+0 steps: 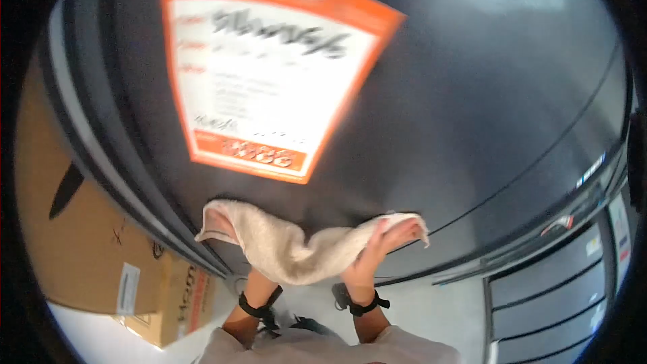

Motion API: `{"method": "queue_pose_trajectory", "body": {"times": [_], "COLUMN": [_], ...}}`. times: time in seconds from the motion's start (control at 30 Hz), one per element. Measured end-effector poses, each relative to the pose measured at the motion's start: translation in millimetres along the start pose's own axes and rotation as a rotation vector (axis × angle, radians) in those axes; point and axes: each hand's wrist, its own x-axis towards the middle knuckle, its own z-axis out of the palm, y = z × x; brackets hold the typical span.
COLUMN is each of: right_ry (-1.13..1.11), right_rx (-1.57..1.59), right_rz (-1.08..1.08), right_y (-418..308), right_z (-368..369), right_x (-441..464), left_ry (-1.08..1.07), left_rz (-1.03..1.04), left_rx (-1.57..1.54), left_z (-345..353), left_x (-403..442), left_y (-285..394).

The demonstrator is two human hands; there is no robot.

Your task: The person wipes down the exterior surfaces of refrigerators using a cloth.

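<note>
A cream-coloured cloth (296, 253) stretches between my two hands and sags in the middle, just in front of a large dark, glossy panel (431, 135). My right hand (369, 256) grips the cloth's right end, the thumb side showing over the fabric. At the other end, the cloth covers most of my left hand (259, 282); its fingers are largely hidden, but it holds the cloth up. I cannot tell whether the cloth touches the panel. Above it, a white tag with an orange border (263, 81) bears blurred handwriting and printed figures.
Cardboard boxes (87, 229) stand on the left, beside the panel's ribbed edge. Black straps (369, 305) circle both wrists. A grey unit with dark horizontal bars (549, 296) is at lower right. Pale floor (431, 317) shows below.
</note>
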Motion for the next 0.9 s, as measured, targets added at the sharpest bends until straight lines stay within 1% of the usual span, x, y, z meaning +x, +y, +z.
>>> {"method": "queue_pose_trajectory", "body": {"times": [0.1, 0.17, 0.23, 0.3, 0.33, 0.4, 0.47, 0.53, 0.57, 0.63, 0.67, 0.73, 0.77, 0.8, 0.87, 0.9], "right_ry": [-0.141, -0.185, -0.448, -0.309, 0.048, 0.139, 0.243, 0.266, 0.224, 0.240, 0.246, 0.214, 0.194, 0.212, 0.264, 0.295], "right_rx": [-0.130, -0.170, -0.047, -0.028, -0.190, -0.113, 0.039, -0.033, -0.089, -0.095, -0.063, -0.031, -0.004, -0.026, -0.066, -0.083], "right_rz": [-0.091, -0.045, 0.259, 0.240, -0.039, 0.063, 0.090, 0.051, 0.044, 0.069, 0.079, 0.279, 0.376, 0.407, 0.474, 0.515], "right_y": [28.9, 62.8, 68.0, 84.4, 94.3, 102.2, 108.0, 123.6, 131.3, 141.5, 148.9, 180.2, 189.9, 203.0, 240.5, 259.0], "right_z": [39.0, 52.1, 19.7, -17.3, -24.2, -57.0, -88.1, -92.1, -85.8, -51.2, -35.5, -14.0, -13.3, -27.7, -71.8, -97.2], "right_x": [-69.6, -113.1, -104.1, -54.7, -41.3, 0.5, 39.3, 42.1, 29.2, -24.7, -52.6, -113.7, -134.6, -134.9, -103.0, -79.2], "left_ry": [0.050, 0.081, 0.083, 0.113, 0.158, 0.304, 0.454, 0.405, 0.250, 0.204, 0.184, 0.145, 0.040, -0.065, -0.010, -0.031], "left_rz": [0.022, 0.020, 0.026, 0.081, 0.135, 0.219, 0.296, 0.280, 0.132, 0.387, 0.397, 0.420, 0.498, 0.575, 0.566, 0.543], "left_rx": [0.017, 0.026, 0.052, 0.110, 0.152, 0.265, 0.304, 0.202, 0.031, 0.239, 0.286, 0.378, 0.470, 0.565, 0.420, 0.291], "left_z": [-18.2, -24.8, -23.2, -15.1, -10.7, -1.1, -1.3, -4.5, -5.5, 13.2, 34.8, 77.9, 84.8, 89.1, 74.1, 69.6], "left_x": [22.3, 29.1, 25.8, 33.0, 44.4, 66.7, 100.2, 121.0, 118.5, 105.7, 94.1, 70.3, 63.4, 58.8, 74.5, 81.5], "left_y": [16.5, 29.4, 42.7, 63.4, 76.6, 103.5, 140.0, 179.5, 197.6, 190.9, 178.2, 152.4, 149.2, 151.0, 207.9, 217.9]}}
